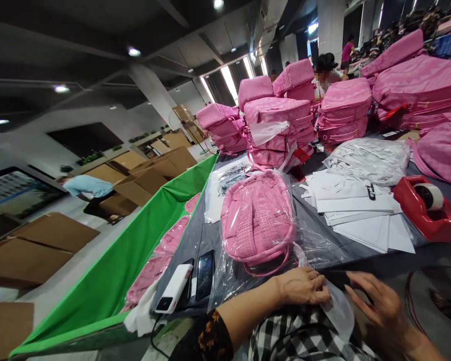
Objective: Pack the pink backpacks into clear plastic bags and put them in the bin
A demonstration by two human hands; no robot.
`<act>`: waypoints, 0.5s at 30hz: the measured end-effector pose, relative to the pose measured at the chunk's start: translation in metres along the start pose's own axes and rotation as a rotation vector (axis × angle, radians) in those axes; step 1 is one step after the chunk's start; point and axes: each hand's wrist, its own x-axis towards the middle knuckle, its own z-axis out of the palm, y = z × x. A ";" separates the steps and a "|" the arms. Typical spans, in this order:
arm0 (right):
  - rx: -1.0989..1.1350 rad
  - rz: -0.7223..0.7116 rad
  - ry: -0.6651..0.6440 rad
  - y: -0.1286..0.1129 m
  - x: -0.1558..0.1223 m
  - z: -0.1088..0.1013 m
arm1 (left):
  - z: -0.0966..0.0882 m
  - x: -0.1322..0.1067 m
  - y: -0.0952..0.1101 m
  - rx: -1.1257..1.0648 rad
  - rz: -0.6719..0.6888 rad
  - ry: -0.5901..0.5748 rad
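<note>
A pink backpack [257, 218] lies in front of me inside a clear plastic bag [225, 278], whose loose film spreads over the dark table. My left hand [304, 286] is closed at the bag's near edge, fingers curled round the bunched plastic. A whitish translucent strip of film [340, 313] hangs below that hand, over a black-and-white checked cloth [281, 336] at my lap. Off to the right, my right hand [379, 303] has its thumb and fingers apart, close to the film; I see nothing held in it.
Stacked pink backpacks [278, 110] line the table's far side. White papers [357, 205], a heap of clear bags [368, 158] and a red tape dispenser [430, 208] lie right. A power bank [175, 288] and phone [205, 275] lie left, beside a green-walled bin [116, 255] holding bagged pink items.
</note>
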 end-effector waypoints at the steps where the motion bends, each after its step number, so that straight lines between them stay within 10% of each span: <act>1: -0.088 -0.008 0.000 0.008 0.023 0.004 | -0.002 -0.003 0.001 -0.006 -0.015 0.028; 6: -0.057 -0.149 -0.050 0.039 0.131 0.040 | -0.010 -0.015 0.004 -0.202 -0.249 0.230; 11: 0.215 0.208 0.106 0.070 0.202 0.034 | -0.029 -0.010 -0.020 -0.437 -0.959 0.519; 15: 0.114 0.162 0.228 0.081 0.212 0.019 | -0.032 0.013 -0.058 -0.362 -1.267 0.429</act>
